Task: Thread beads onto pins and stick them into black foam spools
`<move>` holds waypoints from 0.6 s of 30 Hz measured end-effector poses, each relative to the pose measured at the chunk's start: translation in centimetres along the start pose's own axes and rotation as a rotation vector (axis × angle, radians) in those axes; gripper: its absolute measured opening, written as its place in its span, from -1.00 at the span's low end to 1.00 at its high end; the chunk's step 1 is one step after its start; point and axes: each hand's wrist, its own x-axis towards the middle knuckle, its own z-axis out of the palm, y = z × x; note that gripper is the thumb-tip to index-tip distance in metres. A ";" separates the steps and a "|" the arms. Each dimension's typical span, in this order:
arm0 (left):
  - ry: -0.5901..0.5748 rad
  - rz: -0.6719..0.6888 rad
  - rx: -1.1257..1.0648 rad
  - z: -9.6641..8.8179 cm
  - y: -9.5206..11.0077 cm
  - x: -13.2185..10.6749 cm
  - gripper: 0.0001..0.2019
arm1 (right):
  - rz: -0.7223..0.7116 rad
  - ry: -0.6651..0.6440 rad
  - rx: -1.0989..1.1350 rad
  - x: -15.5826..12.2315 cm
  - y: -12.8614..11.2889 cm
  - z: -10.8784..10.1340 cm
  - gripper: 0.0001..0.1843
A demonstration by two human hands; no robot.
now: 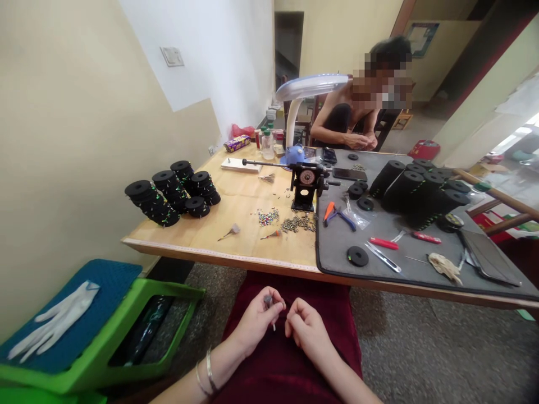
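Over my dark red lap, my left hand (266,311) is closed round a small grey piece with a thin pale stem (268,301), whose exact kind I cannot make out. Close beside it on the right, my right hand (306,322) is closed, fingertips curled inward. What it holds, if anything, is too small to tell. Beyond my hands on the wooden table (185,237) lie a pile of colourful beads (268,217), a pile of small brassy metal pieces (297,223) and a small grey-headed piece with a thin stem (229,232). A black hand-crank winder (304,182) stands behind them.
Stacked black foam spools (145,202) stand left, more spools (404,185) right. The grey mat (337,252) carries pliers (340,217), a silver cutter knife (383,257) and phones. Beyond a desk lamp (295,154) sits another person (337,126). A green stool (168,359) stands left.
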 end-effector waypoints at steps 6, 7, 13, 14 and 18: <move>0.004 -0.004 0.056 -0.7 -0.2 -0.5 -0.78 | -0.022 0.003 -0.102 0.0 0.2 0.2 -0.87; 0.008 -0.007 0.065 -0.8 -0.2 -0.6 -0.78 | -0.012 -0.005 -0.112 -0.1 0.2 0.3 -0.86; 0.006 -0.014 0.099 -0.7 -0.3 -0.6 -0.79 | 0.009 -0.020 -0.154 0.1 0.1 0.5 -0.85; 0.006 -0.013 0.098 -0.7 -0.3 -0.6 -0.79 | 0.010 -0.019 -0.156 0.1 0.2 0.5 -0.85; 0.011 -0.012 0.099 -0.7 -0.3 -0.7 -0.80 | 0.016 -0.016 -0.151 0.1 0.5 0.5 -0.85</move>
